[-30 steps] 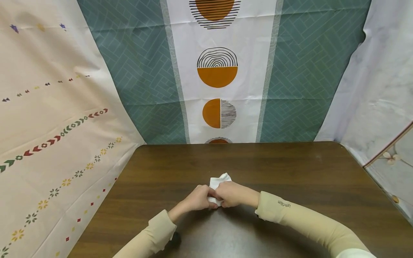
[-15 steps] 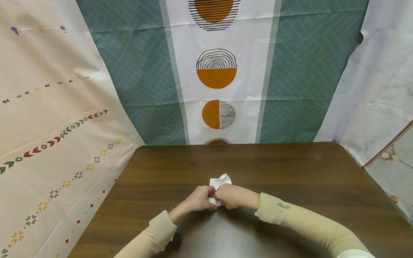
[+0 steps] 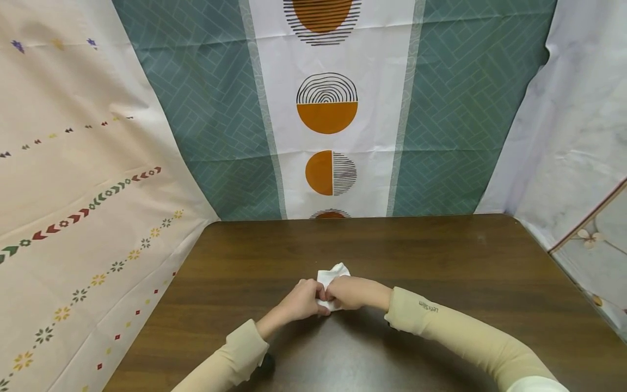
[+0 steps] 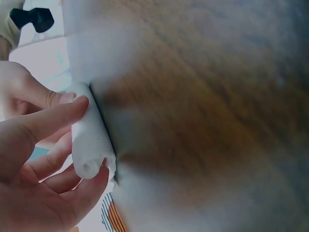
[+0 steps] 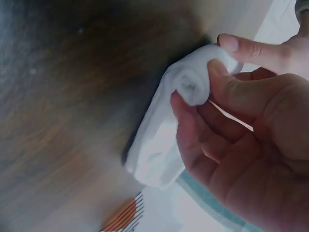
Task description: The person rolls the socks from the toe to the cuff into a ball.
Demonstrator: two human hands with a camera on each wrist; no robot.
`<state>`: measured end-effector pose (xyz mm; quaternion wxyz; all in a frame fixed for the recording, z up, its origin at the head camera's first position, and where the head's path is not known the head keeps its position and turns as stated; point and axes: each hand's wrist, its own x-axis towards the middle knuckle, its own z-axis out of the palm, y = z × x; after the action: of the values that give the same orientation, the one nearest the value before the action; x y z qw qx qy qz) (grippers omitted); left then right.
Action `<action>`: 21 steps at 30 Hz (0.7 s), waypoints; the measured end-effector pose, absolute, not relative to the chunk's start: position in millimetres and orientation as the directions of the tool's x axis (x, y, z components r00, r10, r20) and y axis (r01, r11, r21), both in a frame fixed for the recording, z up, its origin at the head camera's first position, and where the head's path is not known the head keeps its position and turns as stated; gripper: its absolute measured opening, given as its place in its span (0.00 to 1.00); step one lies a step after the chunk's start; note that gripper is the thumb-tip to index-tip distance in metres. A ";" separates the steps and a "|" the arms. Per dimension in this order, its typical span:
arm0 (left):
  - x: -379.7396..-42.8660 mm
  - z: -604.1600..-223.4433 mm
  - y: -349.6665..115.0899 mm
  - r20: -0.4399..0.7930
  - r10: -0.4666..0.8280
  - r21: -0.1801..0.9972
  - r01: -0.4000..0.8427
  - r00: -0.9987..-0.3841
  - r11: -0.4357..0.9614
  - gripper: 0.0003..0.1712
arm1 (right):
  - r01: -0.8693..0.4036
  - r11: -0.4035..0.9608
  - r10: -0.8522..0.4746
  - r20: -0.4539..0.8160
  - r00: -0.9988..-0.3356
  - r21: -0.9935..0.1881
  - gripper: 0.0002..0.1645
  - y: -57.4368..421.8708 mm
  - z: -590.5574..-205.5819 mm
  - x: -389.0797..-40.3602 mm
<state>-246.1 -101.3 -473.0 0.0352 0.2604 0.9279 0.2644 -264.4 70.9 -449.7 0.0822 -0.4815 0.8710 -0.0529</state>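
A white cloth (image 3: 338, 270) lies on the brown table, its near part rolled up and a flat part stretching away beyond the hands. My left hand (image 3: 302, 300) holds the left end of the roll, thumb and fingers curled about it. At the right end, my right hand (image 3: 354, 292) pinches the roll between thumb and fingers. Seen in the left wrist view, the cloth roll (image 4: 91, 135) has a fine ribbed surface. The right wrist view shows the coiled end of the cloth (image 5: 190, 84) and its flat length behind. Both hands nearly meet, hiding part of the roll.
The wood-grain table (image 3: 416, 250) stretches around the hands. A green-and-white curtain (image 3: 220, 109) with orange circles hangs behind it. A patterned cream cloth (image 3: 98, 190) hangs on the left, a marbled white one (image 3: 578, 136) on the right.
The fingers of both hands shift slightly on the roll. The cloth stays at about the same place, and the head view moves a little.
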 end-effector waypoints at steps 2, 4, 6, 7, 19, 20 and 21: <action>-246.1 -471.9 -101.0 0.075 0.503 0.484 0.472 -0.861 0.737 0.12 | -0.804 0.559 -0.829 -0.120 -0.546 -0.205 0.06 72.3 -449.3 -266.5; -245.6 -470.8 -100.6 0.072 0.504 0.474 0.475 -0.860 0.742 0.10 | -0.773 0.597 -0.802 -0.153 -0.577 -0.213 0.05 73.4 -449.3 -267.2; -244.5 -469.7 -100.0 0.067 0.508 0.465 0.478 -0.858 0.745 0.09 | -0.749 0.632 -0.775 -0.180 -0.606 -0.200 0.04 73.7 -448.8 -266.1; -244.1 -468.8 -99.6 0.064 0.510 0.463 0.478 -0.858 0.746 0.09 | -0.743 0.643 -0.766 -0.188 -0.615 -0.188 0.03 73.7 -448.2 -265.0; -242.7 -465.2 -96.0 0.064 0.529 0.465 0.494 -0.846 0.734 0.04 | -0.726 0.618 -0.776 -0.087 -0.624 -0.302 0.11 79.9 -453.1 -271.8; -242.6 -465.0 -95.9 0.065 0.532 0.462 0.498 -0.844 0.734 0.04 | -0.730 0.606 -0.784 -0.083 -0.615 -0.317 0.12 80.9 -453.5 -273.2; -242.4 -464.9 -95.7 0.065 0.535 0.456 0.502 -0.842 0.735 0.03 | -0.736 0.590 -0.794 -0.074 -0.603 -0.331 0.13 81.8 -453.9 -274.1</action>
<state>-242.4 -95.7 -464.9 0.0351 0.2786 0.9307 0.2344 -274.1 81.8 -453.9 0.1074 -0.4321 0.8852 -0.1344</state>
